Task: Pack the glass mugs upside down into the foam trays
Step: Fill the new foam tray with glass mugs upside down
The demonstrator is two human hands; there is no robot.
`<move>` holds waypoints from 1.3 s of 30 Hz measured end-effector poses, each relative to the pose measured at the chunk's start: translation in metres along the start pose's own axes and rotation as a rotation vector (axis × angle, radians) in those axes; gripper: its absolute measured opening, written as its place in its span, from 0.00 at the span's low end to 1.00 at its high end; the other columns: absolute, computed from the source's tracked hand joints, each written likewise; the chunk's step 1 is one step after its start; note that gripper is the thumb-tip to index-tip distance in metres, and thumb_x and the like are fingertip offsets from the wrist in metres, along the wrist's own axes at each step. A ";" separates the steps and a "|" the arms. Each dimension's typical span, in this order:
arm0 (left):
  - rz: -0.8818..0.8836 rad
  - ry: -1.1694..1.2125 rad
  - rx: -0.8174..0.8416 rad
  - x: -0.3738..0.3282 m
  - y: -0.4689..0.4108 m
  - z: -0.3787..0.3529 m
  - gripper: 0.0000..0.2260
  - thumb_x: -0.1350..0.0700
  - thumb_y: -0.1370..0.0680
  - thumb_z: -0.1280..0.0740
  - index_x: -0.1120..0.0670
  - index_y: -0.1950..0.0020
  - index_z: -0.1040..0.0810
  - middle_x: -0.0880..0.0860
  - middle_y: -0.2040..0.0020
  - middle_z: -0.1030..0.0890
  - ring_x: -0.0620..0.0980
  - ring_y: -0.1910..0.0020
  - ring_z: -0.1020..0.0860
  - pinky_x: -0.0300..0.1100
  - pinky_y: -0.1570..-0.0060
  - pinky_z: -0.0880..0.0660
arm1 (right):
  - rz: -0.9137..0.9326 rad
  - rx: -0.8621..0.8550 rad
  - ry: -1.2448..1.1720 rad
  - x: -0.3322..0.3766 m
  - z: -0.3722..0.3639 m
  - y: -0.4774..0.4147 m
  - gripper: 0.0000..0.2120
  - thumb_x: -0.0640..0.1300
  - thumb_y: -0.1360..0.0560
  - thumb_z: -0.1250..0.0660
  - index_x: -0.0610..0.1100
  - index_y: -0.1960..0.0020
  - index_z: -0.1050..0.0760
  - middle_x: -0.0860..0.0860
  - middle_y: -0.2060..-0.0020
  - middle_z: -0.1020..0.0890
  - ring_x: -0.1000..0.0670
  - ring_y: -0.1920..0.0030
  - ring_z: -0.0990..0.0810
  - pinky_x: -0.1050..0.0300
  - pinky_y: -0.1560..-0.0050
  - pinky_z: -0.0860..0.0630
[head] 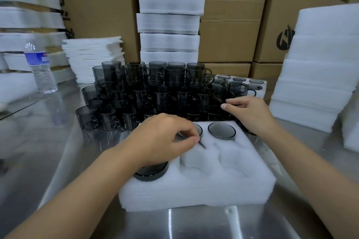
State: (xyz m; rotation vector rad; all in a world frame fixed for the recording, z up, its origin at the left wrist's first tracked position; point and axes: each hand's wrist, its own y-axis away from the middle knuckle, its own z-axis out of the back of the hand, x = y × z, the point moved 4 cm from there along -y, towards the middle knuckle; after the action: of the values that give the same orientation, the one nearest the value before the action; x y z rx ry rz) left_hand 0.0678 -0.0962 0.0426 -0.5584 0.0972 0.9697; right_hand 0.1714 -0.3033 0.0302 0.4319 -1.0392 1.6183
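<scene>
While most of the mugs stand loose, the head view shows the packing only partly done. The foam tray (194, 196) lies on the steel worktop (58, 151) at 6 o'clock, right in front of the person. 3 dark bases show in it, so 3 mugs sit upside down. The right mug (221, 130) is at the tray's 1 o'clock and the middle mug (198, 129) is just beside it at 12 o'clock. The near mug (150, 171) is at 8 o'clock, partly under the left wrist. 2 pockets, at the tray's 6 and 4 o'clock, hold nothing. Whether the pocket at 10 o'clock is filled I cannot tell, for the left hand covers it.

The left hand (165, 137) is curled narrow. Its fingertips pinch a thin dark piece that I take for the middle mug's handle, as if seating it in its slot. The right hand (250, 114) reaches to 1 o'clock and lies over the edge of the loose mugs (155, 87), fingers bent down, thumb out. Whether it holds one is hidden.

Those loose mugs stand upright in about 3 tiers at 12 o'clock, just behind the tray. A second tray (260, 93) at 1 o'clock, behind them, shows several upturned bases and looks filled. Foam stacks (169, 15) rise further back. I judge that much packing is left.
</scene>
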 end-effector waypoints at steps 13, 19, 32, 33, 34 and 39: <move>0.217 0.459 -0.111 0.017 -0.002 0.004 0.04 0.53 0.25 0.31 0.43 0.56 0.17 0.36 0.57 0.18 0.40 0.61 0.20 0.32 0.65 0.25 | 0.027 0.038 -0.064 0.014 -0.010 0.006 0.05 0.47 0.27 0.28 0.50 0.61 0.21 0.54 0.65 0.16 0.54 0.58 0.17 0.53 0.50 0.20; 0.247 0.519 -0.140 0.024 -0.005 0.005 0.05 0.55 0.25 0.31 0.46 0.55 0.17 0.41 0.55 0.16 0.38 0.53 0.20 0.32 0.51 0.24 | 0.010 -0.051 -0.203 0.017 -0.004 0.010 0.04 0.42 0.29 0.30 0.45 0.62 0.22 0.51 0.65 0.15 0.49 0.57 0.16 0.44 0.48 0.20; 0.392 0.699 -0.230 0.043 -0.008 0.004 0.18 0.54 0.23 0.34 0.49 0.33 0.30 0.43 0.55 0.15 0.40 0.53 0.18 0.35 0.53 0.22 | 0.043 -0.035 -0.597 0.059 0.001 0.030 0.03 0.36 0.28 0.32 0.41 0.60 0.22 0.49 0.65 0.15 0.51 0.59 0.15 0.61 0.58 0.19; 0.405 0.708 -0.244 0.045 -0.008 0.004 0.20 0.53 0.22 0.34 0.49 0.31 0.32 0.43 0.54 0.15 0.40 0.53 0.18 0.37 0.52 0.22 | 0.037 -0.015 -0.637 0.064 -0.001 0.033 0.03 0.35 0.27 0.33 0.40 0.60 0.22 0.49 0.65 0.15 0.51 0.59 0.15 0.61 0.58 0.19; 0.416 0.705 -0.259 0.046 -0.008 0.004 0.22 0.51 0.23 0.34 0.49 0.30 0.33 0.42 0.54 0.16 0.40 0.53 0.18 0.39 0.50 0.21 | 0.033 0.003 -0.668 0.068 -0.003 0.036 0.04 0.35 0.27 0.33 0.40 0.60 0.23 0.48 0.65 0.15 0.50 0.59 0.14 0.61 0.58 0.19; 0.378 0.707 -0.284 0.046 -0.009 0.003 0.36 0.44 0.36 0.26 0.46 0.30 0.34 0.44 0.46 0.18 0.40 0.45 0.21 0.44 0.45 0.23 | 0.022 0.078 -0.756 0.077 -0.013 0.046 0.07 0.34 0.27 0.33 0.41 0.63 0.24 0.47 0.66 0.15 0.49 0.60 0.14 0.59 0.58 0.18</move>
State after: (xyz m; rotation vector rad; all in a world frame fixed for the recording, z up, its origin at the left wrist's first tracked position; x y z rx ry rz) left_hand 0.1008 -0.0642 0.0340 -1.1592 0.7255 1.1193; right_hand 0.1075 -0.2468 0.0617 1.1425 -1.5327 1.5402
